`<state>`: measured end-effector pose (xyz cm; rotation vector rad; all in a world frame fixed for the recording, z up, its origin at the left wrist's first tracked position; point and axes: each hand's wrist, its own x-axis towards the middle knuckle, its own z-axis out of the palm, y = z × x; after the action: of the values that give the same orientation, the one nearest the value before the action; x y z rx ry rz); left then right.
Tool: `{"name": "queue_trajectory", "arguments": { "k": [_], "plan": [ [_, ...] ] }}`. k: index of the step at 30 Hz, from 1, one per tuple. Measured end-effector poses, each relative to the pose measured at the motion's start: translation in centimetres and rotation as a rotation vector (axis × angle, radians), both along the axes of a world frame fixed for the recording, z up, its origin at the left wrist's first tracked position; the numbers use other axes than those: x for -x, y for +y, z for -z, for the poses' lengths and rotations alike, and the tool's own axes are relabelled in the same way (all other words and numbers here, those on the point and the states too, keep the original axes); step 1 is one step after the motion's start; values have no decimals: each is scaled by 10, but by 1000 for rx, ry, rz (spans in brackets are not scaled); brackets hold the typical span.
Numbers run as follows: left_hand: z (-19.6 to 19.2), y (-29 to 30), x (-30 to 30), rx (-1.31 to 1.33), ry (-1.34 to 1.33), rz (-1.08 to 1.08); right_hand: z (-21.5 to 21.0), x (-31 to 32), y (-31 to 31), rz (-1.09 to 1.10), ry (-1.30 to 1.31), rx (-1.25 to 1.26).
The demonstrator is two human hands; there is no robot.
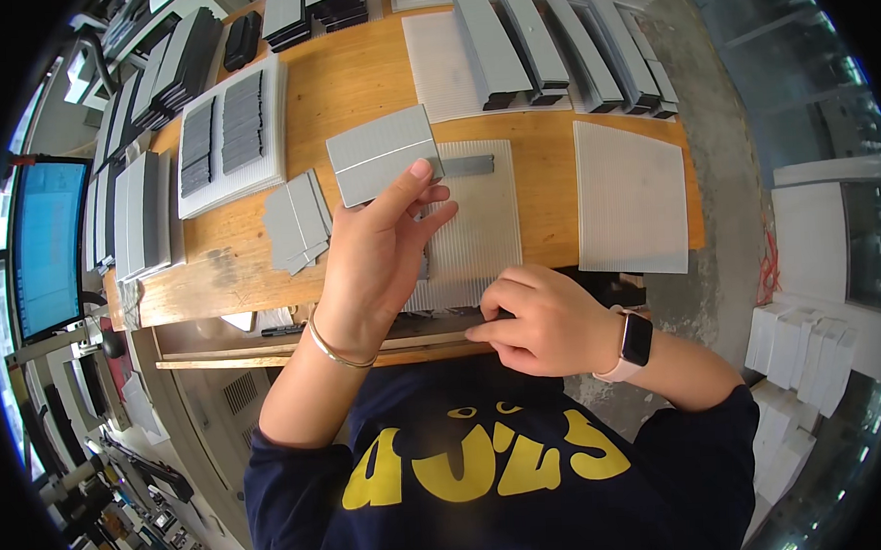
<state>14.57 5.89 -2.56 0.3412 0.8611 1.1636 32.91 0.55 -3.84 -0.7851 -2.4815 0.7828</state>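
My left hand [385, 248] pinches a flat grey rectangular plate [376, 145] with a thin white line across it, raised over the bench. Below it lies a translucent ribbed sheet [483, 224] with a dark grey strip-shaped piece [470, 166] on it. To the left of that hand, several similar grey plates [297, 217] are fanned out on the wood. My right hand [536, 320] is by the near bench edge, over an open drawer [413, 327]. Its fingers are curled together, and whatever may be in them is hidden.
The wooden bench [343, 78] carries long rows of grey plates [495, 51] at the back right. Another ribbed sheet [631, 198] lies at the right. Small dark pieces [242, 121] rest on stacked white sheets at the left. A monitor [46, 243] stands far left; white bundles [803, 357] sit right.
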Motion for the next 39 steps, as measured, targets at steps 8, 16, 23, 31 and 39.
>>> {"name": "queue_trajectory", "arguments": {
  "k": [8, 16, 23, 31, 39],
  "plan": [
    [6, -3, 1, -18, -21, -21, 5, -16, 43, 484, -104, -218],
    [6, -7, 4, -43, -30, -10, 1, -3, 7, 112, -45, -75],
    [-21, -30, 4, -104, -215, 87, -21, 7, 14, 70, 251, 23],
    [-45, -49, 2, -81, -255, 182, -70, 23, 41, 147, 533, -55],
    [-48, -62, 9, -136, -250, 278, -71, 32, 34, 104, 661, 24]
  ]
}}
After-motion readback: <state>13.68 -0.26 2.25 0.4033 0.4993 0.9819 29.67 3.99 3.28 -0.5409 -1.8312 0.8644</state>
